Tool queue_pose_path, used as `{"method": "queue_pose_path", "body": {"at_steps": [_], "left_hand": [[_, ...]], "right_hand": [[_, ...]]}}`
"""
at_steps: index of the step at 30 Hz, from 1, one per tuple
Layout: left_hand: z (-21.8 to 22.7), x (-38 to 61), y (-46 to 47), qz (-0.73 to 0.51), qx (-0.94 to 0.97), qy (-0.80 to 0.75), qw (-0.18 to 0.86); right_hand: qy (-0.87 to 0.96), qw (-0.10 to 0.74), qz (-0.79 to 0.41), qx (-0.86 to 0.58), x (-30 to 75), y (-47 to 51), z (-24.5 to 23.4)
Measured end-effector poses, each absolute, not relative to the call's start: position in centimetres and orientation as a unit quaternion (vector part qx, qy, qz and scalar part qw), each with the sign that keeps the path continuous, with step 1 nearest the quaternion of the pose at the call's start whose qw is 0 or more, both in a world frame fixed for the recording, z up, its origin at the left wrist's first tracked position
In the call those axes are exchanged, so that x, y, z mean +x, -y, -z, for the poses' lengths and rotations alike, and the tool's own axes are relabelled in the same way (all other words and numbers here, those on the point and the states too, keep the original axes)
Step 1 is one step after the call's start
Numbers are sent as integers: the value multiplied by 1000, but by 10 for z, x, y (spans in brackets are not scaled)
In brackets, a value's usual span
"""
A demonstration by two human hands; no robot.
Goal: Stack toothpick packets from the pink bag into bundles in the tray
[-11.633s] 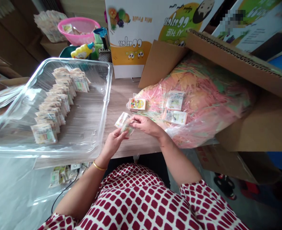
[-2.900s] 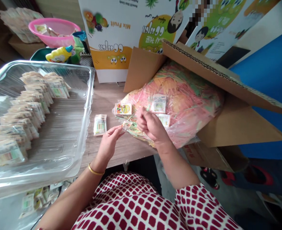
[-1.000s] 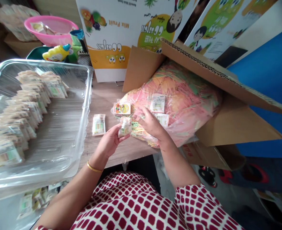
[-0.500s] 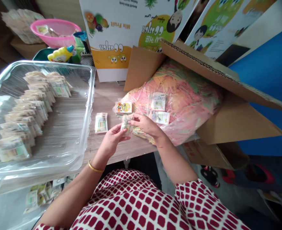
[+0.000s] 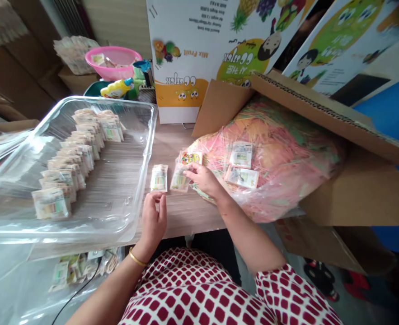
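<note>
- The left hand (image 5: 153,217) is being held up just in front of the tabletop, half closed, with its fingertips (image 5: 157,197) being brought together. Whether anything small is being pinched between them cannot be made out.
- The right hand (image 5: 204,180) is being kept low and partly open, with its fingers reaching left. A clear sachet (image 5: 180,178) is being touched at its right edge by them, but whether it is being gripped cannot be told.
- That sachet is being kept low over the wooden table (image 5: 182,212), with a second sachet (image 5: 159,178) lying just to its left, apart from both hands.
- A gold bangle (image 5: 137,257) is being worn on the left wrist, and a red-and-white patterned sleeve (image 5: 202,293) is being worn across the lower part of the view.
- A colourful card packet (image 5: 190,158) is being partly hidden behind the clear sachet, and two more sachets (image 5: 241,154) are being rested on a plastic bag of pink and yellow shredded paper (image 5: 280,153).
- Rows of packets (image 5: 80,151) are being held upright in a clear plastic tray (image 5: 148,135) to the left.
- More packets (image 5: 80,266) are being seen below the tray, blurred behind clear plastic.
- A cardboard box flap (image 5: 321,108) is being raised over the bag, and a printed "Mix Fruit" board (image 5: 185,58) is being stood behind it.
- A pink basin (image 5: 113,61) and a yellow bottle (image 5: 116,89) are being kept farther off, their details too small to make out.
</note>
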State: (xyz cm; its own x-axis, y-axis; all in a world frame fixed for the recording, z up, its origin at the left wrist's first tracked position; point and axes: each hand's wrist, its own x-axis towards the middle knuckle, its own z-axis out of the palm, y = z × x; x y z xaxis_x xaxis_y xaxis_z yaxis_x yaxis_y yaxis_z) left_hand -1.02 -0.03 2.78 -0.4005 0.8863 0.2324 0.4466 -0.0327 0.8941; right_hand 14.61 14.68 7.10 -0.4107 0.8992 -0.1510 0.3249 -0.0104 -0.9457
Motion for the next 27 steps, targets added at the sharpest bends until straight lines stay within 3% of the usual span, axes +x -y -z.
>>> {"method": "queue_pose_path", "body": {"at_steps": [5,10,13,18,23,27], "left_hand": [[-9,-15,20,-335,688,-633,116],[10,-10,14,-218,700,-678,50],[14,-8,11,-213,692,-689,45],[11,-6,11,-220,688,-691,33],[9,-6,11,-228,684,-691,46],[6,-7,12,-240,683,-687,61]], "right_hand": [[716,177,-492,-462,80,-143,-49],[781,183,-271,-532,89,-148,-51],[760,201,-184,-590,136,-163,-67],[717,263,-187,-618,199,-168,-87],[781,147,-228,-563,194,-143,-83],[804,86,-183,-559,161,-142,-75]]}}
